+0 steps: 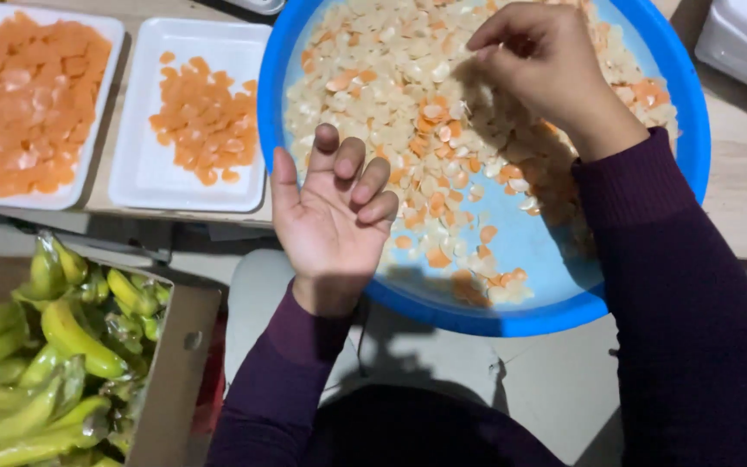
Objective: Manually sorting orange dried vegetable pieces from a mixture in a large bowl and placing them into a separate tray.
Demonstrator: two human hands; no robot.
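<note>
Left hand (pixel 335 216): open palm-up, empty, at blue basin (pixel 693 147) rim. Right hand (pixel 542 56): fingertips pinched among pale and orange pieces (pixel 408 95); whether it holds one cannot be told.

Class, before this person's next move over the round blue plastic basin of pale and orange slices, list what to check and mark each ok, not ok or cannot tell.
1. Left hand empty, palm up: ok.
2. Right hand pinching a slice: cannot tell.
3. Round blue plastic basin holds mixed slices: ok.
4. Second white rectangular tray has bare space: ok.
5. Far-left white tray has spare room: not ok.
</note>
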